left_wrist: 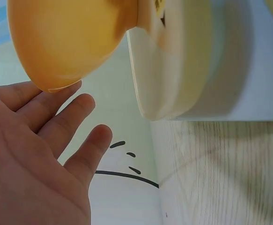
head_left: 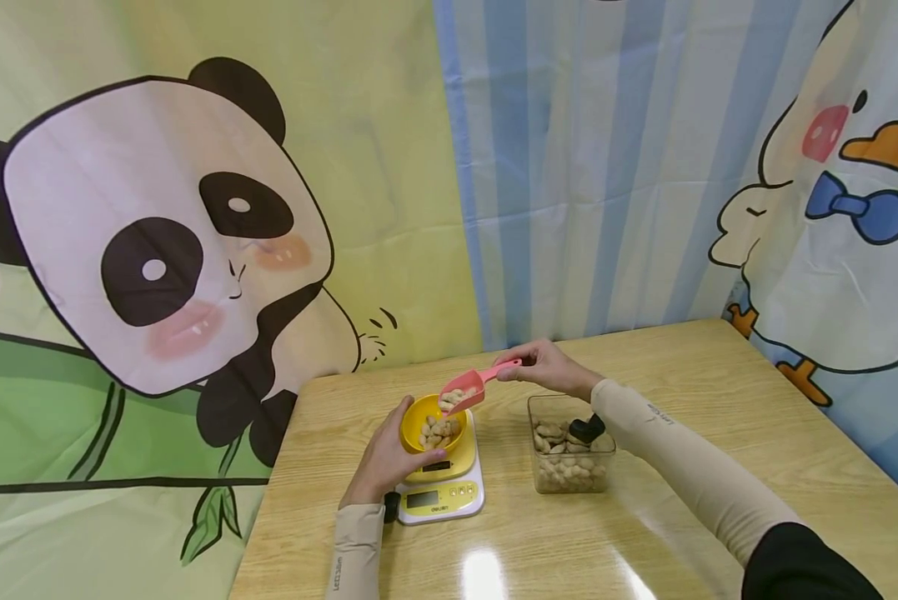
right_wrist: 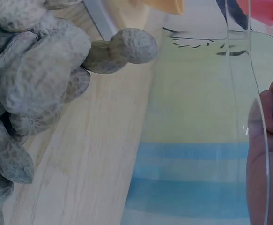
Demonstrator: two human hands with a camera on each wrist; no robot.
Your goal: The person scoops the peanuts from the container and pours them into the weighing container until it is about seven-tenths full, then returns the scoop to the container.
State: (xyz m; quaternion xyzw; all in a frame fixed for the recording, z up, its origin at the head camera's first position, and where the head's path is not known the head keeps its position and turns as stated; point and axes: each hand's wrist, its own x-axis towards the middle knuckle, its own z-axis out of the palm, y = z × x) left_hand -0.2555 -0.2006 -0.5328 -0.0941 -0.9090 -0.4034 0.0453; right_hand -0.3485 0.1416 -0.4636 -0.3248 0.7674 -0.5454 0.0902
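A yellow bowl with several peanuts in it sits over the plate of a yellow-and-white kitchen scale. My left hand holds the bowl by its side, thumb on the near side and fingers round the left; the left wrist view shows fingertips against the bowl wall. By its handle, my right hand grips a pink scoop. More peanuts lie in the scoop, which tilts down over the bowl's rim. In the right wrist view the hand is partly cut off.
To the right of the scale stands a clear plastic container holding many unshelled peanuts, below the right forearm. All stand on a wooden table. Printed curtains hang behind its far edge.
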